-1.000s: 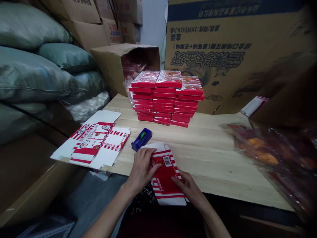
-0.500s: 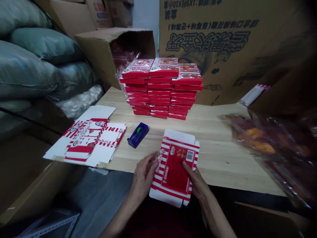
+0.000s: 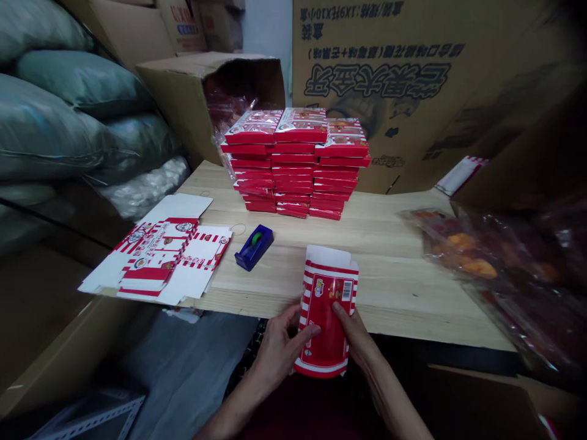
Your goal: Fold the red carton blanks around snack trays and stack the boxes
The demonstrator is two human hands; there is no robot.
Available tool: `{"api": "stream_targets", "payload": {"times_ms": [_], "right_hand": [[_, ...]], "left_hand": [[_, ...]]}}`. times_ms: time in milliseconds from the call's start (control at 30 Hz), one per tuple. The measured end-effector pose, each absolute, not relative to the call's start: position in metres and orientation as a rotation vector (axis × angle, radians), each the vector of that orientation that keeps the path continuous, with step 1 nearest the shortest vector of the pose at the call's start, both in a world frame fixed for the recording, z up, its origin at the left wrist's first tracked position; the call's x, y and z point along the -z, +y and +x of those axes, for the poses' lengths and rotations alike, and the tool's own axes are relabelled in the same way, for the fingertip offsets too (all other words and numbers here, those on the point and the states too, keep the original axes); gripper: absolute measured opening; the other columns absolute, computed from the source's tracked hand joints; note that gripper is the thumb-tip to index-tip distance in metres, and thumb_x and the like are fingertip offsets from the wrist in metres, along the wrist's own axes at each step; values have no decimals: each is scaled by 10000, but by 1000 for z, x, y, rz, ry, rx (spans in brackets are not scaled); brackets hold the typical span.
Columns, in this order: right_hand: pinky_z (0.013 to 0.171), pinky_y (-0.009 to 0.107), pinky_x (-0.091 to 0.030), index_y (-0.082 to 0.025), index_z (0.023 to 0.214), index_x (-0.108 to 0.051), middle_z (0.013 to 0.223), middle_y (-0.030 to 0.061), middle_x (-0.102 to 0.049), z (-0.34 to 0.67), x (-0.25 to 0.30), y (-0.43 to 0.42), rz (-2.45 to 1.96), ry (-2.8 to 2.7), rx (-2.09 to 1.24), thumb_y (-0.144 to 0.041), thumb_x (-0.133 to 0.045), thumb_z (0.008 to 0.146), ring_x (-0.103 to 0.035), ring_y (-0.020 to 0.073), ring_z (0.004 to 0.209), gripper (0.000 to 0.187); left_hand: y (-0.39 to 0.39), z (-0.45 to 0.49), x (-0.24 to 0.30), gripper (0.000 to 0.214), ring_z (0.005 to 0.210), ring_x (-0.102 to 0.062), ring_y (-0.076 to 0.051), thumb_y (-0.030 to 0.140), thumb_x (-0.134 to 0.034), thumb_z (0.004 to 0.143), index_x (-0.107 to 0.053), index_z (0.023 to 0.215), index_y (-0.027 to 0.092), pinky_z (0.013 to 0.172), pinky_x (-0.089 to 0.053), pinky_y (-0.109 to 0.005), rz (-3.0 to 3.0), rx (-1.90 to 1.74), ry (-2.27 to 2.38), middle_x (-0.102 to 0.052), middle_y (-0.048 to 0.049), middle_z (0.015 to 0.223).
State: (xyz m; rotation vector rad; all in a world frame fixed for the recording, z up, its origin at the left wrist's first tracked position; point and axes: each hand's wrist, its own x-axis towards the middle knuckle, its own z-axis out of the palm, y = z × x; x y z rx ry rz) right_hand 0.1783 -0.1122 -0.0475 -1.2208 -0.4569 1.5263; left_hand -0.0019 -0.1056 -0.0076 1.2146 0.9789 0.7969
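Observation:
A red and white striped carton point(image 3: 328, 305) is held at the near edge of the wooden table point(image 3: 389, 275), its sides folded inward. My left hand point(image 3: 279, 348) grips its left side with the thumb across the front. My right hand point(image 3: 355, 336) presses on its right side with the fingers curled round it. The barcode face points up and an open white flap sticks out at the far end.
Flat unfolded cartons point(image 3: 156, 256) lie at the table's left edge, beside a blue tape dispenser point(image 3: 254, 246). Stacks of red boxes point(image 3: 296, 162) stand at the back. Plastic bags of orange snacks point(image 3: 481, 256) lie right. Large cardboard boxes point(image 3: 380, 73) and grey sacks point(image 3: 68, 110) surround.
The carton went from lying flat on the table edge to being lifted and folded narrower between both hands. The view shifted slightly.

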Motion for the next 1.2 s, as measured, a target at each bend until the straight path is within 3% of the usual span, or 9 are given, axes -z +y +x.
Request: {"api": "stream_targets", "payload": {"times_ms": [167,333,467,633,867,1000,1200], "right_hand": [[1009,565,-570,-205,1096,-760,1093,117,-826,178,42,-113,-1240,-490,-1585,-509,-922,687,-768,381,1065,534],[1055,511,-539,-276,1213,-732,1282,92,-767,201,36,-110,-998,-640,-1730,-460,-932,679,-714,333,1203,600],[1060,480,-531,-266,1260,-709,1278,94,-767,209,42,-104,-904,-697,-1755,-394,-917,717,-719,299,1193,595],[1003,477,-564,-236,1125,-739,1155,79,-811,199,58,-100,-972,-606,-1680,-403,-875,783,-775,283,1050,404],[1009,462,-561,-258,1224,-701,1281,87,-763,191,61,-109,-1000,-703,-1745,-505,-808,839,-700,297,1226,469],[1047,461,-534,-284,1293,-672,1323,82,-742,189,61,-115,-912,-742,-1840,-477,-792,869,-698,267,1226,481],[1060,466,-520,-301,1291,-687,1267,71,-767,193,67,-124,-831,-698,-2010,-463,-797,872,-726,251,1172,462]], "left_hand": [[-105,-8,16,343,944,-737,-292,451,-638,959,-801,1130,203,860,-575,-376,1337,-757,1003,-807,-84,1030],[-99,-22,30,410,796,-740,-263,516,-676,925,-786,1100,161,723,-579,-348,1053,-766,1038,-810,-92,947],[-99,-29,33,433,738,-747,-254,528,-713,897,-768,1139,174,714,-587,-359,931,-676,972,-809,-92,958],[-99,-27,44,420,804,-763,-273,512,-739,880,-762,1138,181,777,-606,-400,886,-691,938,-812,-100,965],[-71,-37,48,506,1184,-702,-308,462,-718,908,-677,1328,182,1056,-534,-454,1029,-888,919,-753,-133,1266],[-59,-42,41,627,1153,-720,-296,418,-763,878,-563,1425,186,1011,-559,-438,994,-1039,963,-763,-150,1235],[-61,-38,48,399,1049,-747,-254,413,-770,866,-673,1188,198,933,-567,-362,994,-1083,1044,-794,-97,1107]]}}
